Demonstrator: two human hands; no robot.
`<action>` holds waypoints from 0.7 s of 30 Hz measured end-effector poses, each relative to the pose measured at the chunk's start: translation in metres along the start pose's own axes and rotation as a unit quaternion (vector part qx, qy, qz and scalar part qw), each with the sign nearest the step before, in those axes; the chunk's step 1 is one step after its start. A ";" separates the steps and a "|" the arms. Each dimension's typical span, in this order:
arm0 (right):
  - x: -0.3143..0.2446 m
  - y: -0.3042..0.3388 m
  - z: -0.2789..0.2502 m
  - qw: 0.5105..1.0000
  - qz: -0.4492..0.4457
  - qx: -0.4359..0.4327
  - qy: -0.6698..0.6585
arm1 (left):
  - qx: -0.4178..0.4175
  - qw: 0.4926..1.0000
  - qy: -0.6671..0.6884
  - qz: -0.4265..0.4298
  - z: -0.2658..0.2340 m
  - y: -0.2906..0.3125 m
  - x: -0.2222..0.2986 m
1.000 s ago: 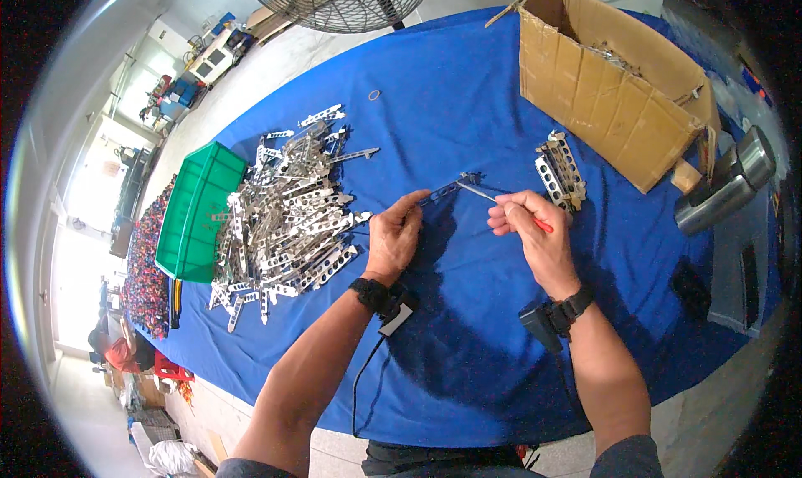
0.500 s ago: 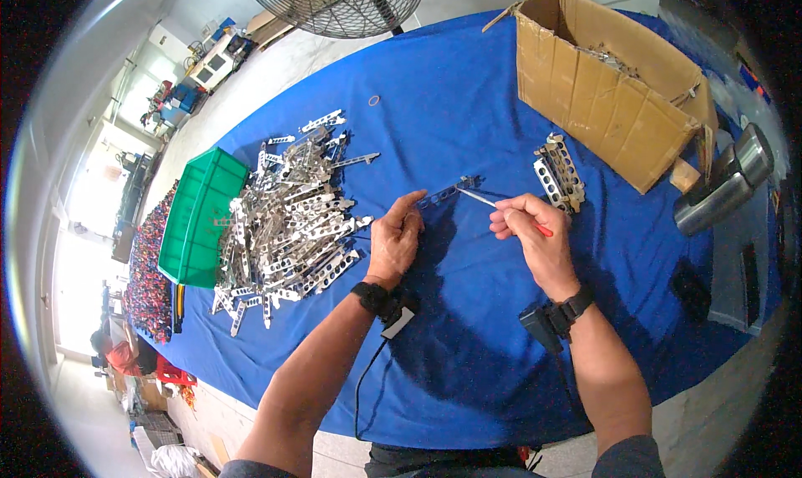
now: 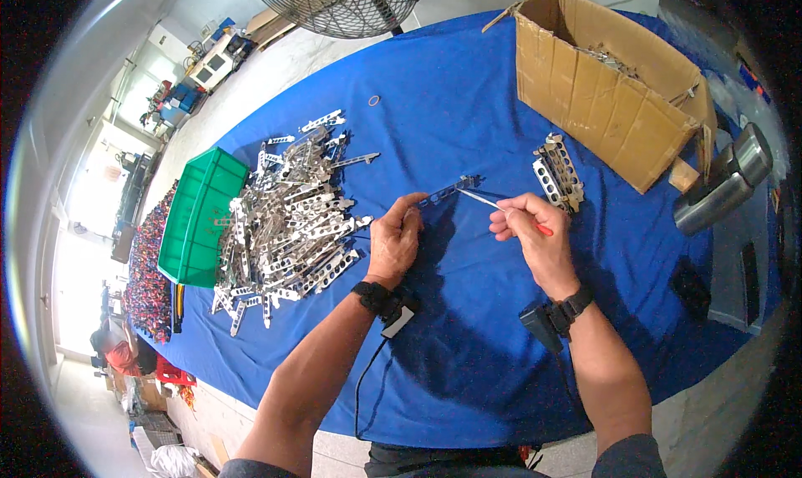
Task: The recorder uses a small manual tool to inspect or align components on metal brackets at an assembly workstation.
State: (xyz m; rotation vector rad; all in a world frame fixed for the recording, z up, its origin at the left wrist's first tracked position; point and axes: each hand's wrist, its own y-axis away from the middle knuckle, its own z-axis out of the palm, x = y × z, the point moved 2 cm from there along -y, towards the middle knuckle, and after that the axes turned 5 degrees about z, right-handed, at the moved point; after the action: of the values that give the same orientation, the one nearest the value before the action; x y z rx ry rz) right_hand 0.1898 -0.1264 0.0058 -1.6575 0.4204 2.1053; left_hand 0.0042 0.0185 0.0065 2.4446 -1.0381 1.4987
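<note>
My left hand [image 3: 396, 240] pinches the near end of a narrow metal strip with holes [image 3: 443, 194], held over the blue cloth. In my right hand [image 3: 535, 232] is a slim pointed tool with a red handle end [image 3: 480, 198], gripped like a pen. Its pale tip meets or nearly meets the strip close to the far end; contact is too small to tell. To the left lies a large heap of similar perforated metal strips [image 3: 288, 219]. A small stack of such strips [image 3: 558, 173] rests to the right, beyond my right hand.
A green plastic bin [image 3: 200, 219] leans at the heap's left side. An open cardboard box [image 3: 597, 102] with metal parts inside stands at the back right, near a steel cylindrical object [image 3: 727, 182]. A small ring [image 3: 374, 101] lies on the blue cloth [image 3: 451, 85]. Behind the table is a fan [image 3: 338, 2].
Almost nothing differs. The strip's face catches the light slightly differently, and both hands keep their places and grips.
</note>
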 end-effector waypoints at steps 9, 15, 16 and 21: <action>-0.004 -0.001 0.002 1.000 0.003 0.007 0.014 | -0.001 1.000 -0.013 -0.017 0.000 0.001 0.000; 0.001 -0.001 0.003 1.000 -0.028 0.010 0.004 | -0.002 1.000 0.005 -0.024 0.001 0.001 -0.001; 0.002 -0.001 0.004 1.000 -0.025 -0.002 0.006 | -0.002 1.000 0.005 -0.025 0.001 0.001 -0.001; -0.004 -0.001 0.004 1.000 -0.007 -0.003 0.028 | 0.000 1.000 -0.011 -0.015 -0.001 0.001 0.001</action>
State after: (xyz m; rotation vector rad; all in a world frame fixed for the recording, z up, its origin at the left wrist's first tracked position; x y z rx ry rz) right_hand 0.1877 -0.1239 0.0112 -1.7223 0.4182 2.0560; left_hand 0.0036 0.0178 0.0073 2.4713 -1.0010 1.4654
